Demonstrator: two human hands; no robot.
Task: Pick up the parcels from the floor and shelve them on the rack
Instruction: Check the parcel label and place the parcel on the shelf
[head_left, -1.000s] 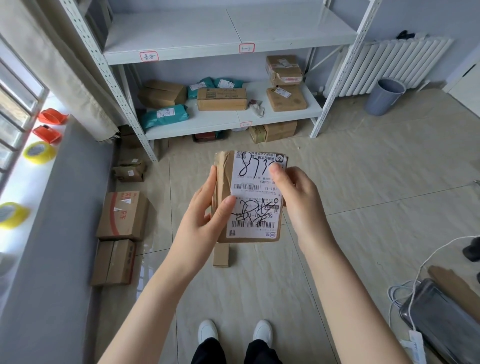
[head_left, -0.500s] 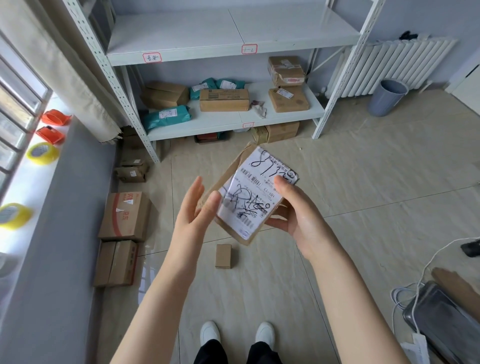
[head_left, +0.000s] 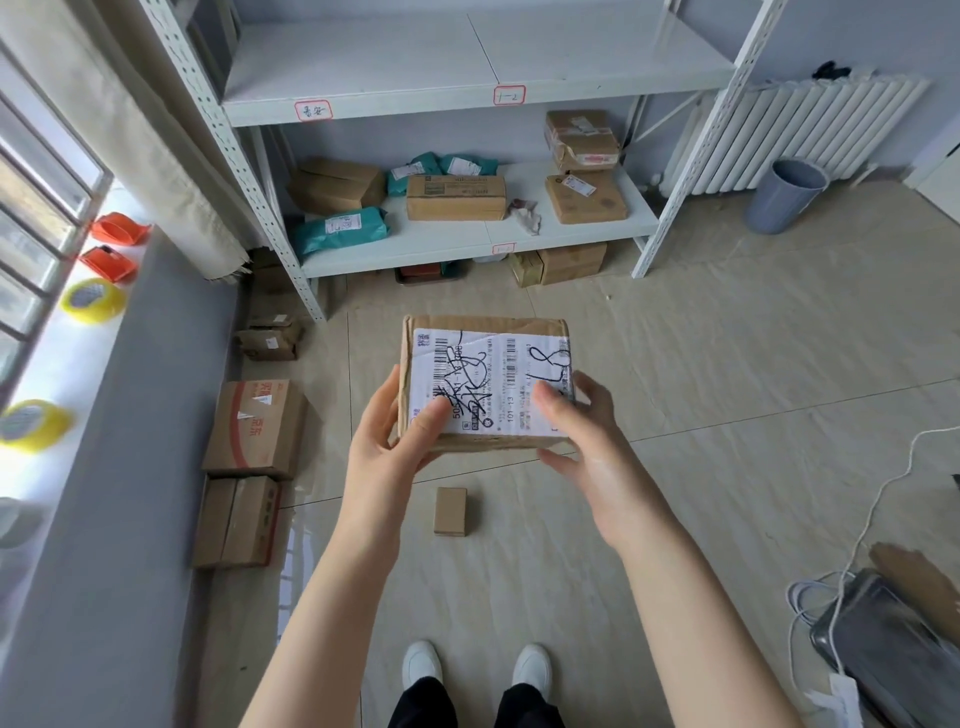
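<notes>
The person holds a brown parcel (head_left: 485, 384) in the centre of the frame, in the air above the tiled floor (head_left: 701, 364) and well apart from the rack (head_left: 467, 255) in the upper part of the frame. The left hand (head_left: 395, 441) grips its left end, with the thumb on top and the fingers curled around the side. The right hand (head_left: 576, 431) grips the lower right corner in the same way, its thumb lying on the white label (head_left: 519, 358). The label faces upward to the camera, probably so that the handwritten number can be read before a shelf is chosen (the shelves carry small red-framed tags on their front edges). Holding both ends keeps the flat box level.

On the lower shelf several cartons and green bags already lie, with bare space toward the front; the upper shelf (head_left: 363, 62) shows only a bare surface. More parcels wait on the floor: a small box (head_left: 450, 512) just below the held one, and a red-printed carton (head_left: 254, 426) at the left edge beside the wall. I judge the task to be in its middle part; next comes carrying this one to the rack.
</notes>
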